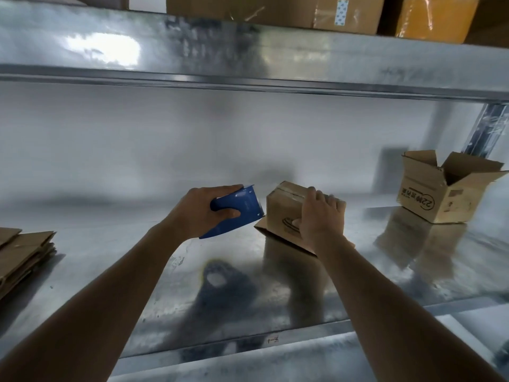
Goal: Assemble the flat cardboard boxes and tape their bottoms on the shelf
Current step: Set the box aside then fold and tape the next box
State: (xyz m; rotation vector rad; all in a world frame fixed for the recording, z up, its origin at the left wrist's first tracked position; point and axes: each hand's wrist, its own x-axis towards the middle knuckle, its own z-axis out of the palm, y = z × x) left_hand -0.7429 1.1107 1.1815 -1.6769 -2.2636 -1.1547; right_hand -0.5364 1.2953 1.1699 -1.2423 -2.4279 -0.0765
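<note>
Left hand (199,213) grips blue tape dispenser (238,213); right hand (321,219) clasps upturned small box (286,213), apparently taped, on metal shelf (110,257). Flat boxes (24,252) far left.

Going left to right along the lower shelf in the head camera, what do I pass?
Stack of flat boxes → left hand gripping the blue tape dispenser → small box held by the right hand → open box.

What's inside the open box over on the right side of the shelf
The open box stands on the shelf with its flaps up. Only a dark opening and an inner wall show; its floor, and anything inside, is hidden by the near wall.
</note>
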